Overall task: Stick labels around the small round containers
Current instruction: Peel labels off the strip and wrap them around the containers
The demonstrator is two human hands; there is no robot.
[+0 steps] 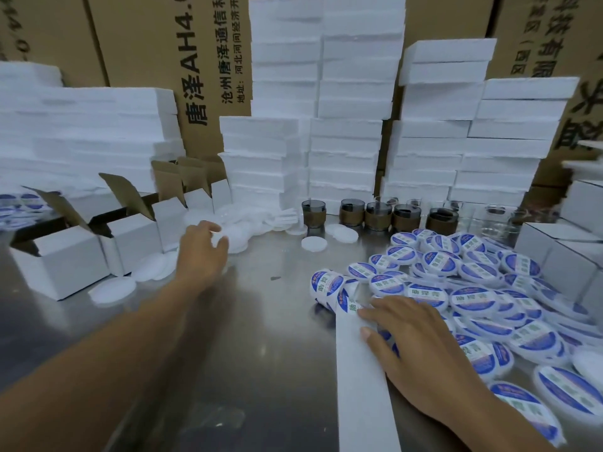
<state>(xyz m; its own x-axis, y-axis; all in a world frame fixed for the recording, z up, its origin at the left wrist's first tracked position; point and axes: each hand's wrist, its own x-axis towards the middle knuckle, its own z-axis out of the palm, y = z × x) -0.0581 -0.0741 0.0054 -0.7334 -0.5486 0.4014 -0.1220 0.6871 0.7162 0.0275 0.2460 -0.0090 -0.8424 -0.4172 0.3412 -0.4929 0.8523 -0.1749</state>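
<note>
Steel table (261, 321), foam stacks (346, 141) behind. Five sleeved cups (378, 220) at back. Labelled containers (473, 300) piled right, too many to count, some cut off by the frame. My right hand (421, 347) lies flat on one label strip (359, 386). Left hand (202, 252) reaches over blurred plain containers (238, 239); can't tell if it's gripping.

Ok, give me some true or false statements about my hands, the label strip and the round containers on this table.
The left hand reaches toward the plain white round containers. True.
The right hand rests on the long white label strip. True.
The blue-and-white labelled round containers are piled left of that strip. False: they lie to its right.
The small white cardboard boxes are closed. False: their flaps stand open.
Dark glass jars stand in a row before the white foam stacks. True.
</note>
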